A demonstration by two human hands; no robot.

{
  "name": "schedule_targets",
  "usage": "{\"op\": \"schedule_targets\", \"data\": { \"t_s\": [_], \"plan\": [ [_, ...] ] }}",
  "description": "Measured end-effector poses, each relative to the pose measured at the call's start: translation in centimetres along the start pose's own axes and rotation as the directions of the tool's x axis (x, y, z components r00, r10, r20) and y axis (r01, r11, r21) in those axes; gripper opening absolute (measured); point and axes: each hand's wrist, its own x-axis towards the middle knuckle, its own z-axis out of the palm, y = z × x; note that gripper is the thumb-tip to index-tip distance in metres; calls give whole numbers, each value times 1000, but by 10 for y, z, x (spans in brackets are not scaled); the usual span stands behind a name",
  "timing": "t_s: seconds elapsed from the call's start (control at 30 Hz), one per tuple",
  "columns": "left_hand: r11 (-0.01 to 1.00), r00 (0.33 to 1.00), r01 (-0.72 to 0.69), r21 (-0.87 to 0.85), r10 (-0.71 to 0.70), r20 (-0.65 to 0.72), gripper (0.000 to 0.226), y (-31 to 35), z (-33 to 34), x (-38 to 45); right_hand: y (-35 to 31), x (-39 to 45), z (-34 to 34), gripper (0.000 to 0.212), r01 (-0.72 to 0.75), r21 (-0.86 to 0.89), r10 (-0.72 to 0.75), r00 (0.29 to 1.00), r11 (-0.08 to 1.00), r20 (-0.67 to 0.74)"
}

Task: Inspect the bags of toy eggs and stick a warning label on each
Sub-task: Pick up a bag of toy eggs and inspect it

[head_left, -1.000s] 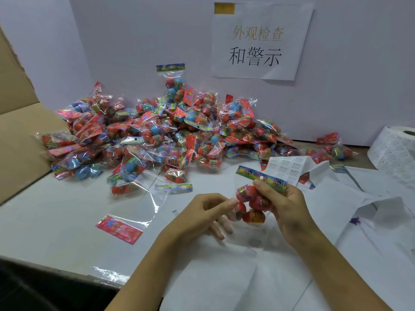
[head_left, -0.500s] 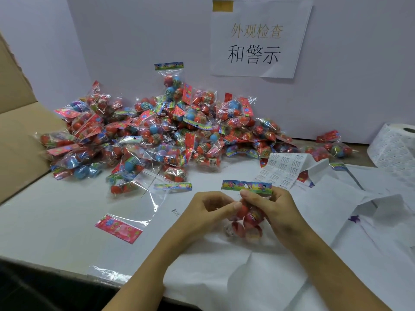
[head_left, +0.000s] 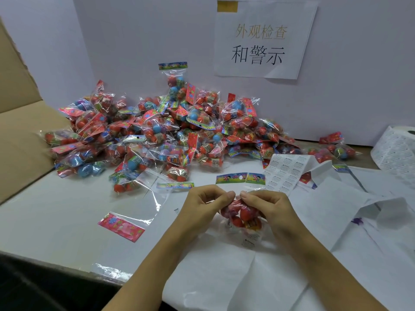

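Both hands meeting, left hand (head_left: pixel 203 204) and right hand (head_left: pixel 267 206) pinching bag of toy eggs (head_left: pixel 243 215) between them, fingers curled

left grip (head_left: pixel 207 204) curled, pinching | right grip (head_left: pixel 267 206) curled, seemingly pinching

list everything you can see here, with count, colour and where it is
held bag of toy eggs: one, clear with red eggs and a colourful header card, between both hands
pile of egg bags: too many to count, red and blue eggs, back of table against the wall
empty bags: at least two, clear with pink or colourful headers, left of the hands
label sheet: one, white, behind the right hand
label roll: one, white, far right
paper sign: one, white, on the wall
cardboard box: one, brown, far left
left hand: pinches the held bag
right hand: pinches the held bag
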Motion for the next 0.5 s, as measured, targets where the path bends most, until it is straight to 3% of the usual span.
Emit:
{"op": "schedule_targets", "data": {
  "t_s": [0.23, 0.33, 0.5],
  "plan": [
    [997, 997, 63, -40, -60, 56, 18, 2, 3, -3, -6, 0, -3, 34, -36, 146, 56, 989, 989, -140],
    [998, 997, 60, -36, -58, 55, 15, 0, 3, -2, -6, 1, -4, 34, -41, 122, 62, 983, 992, -173],
    [995, 986, 74, -71, -84, -142, 19, -6, -4, 5, -4, 6, -5, 21, -52, 88, 70, 974, 995, -214]
  ]
}}
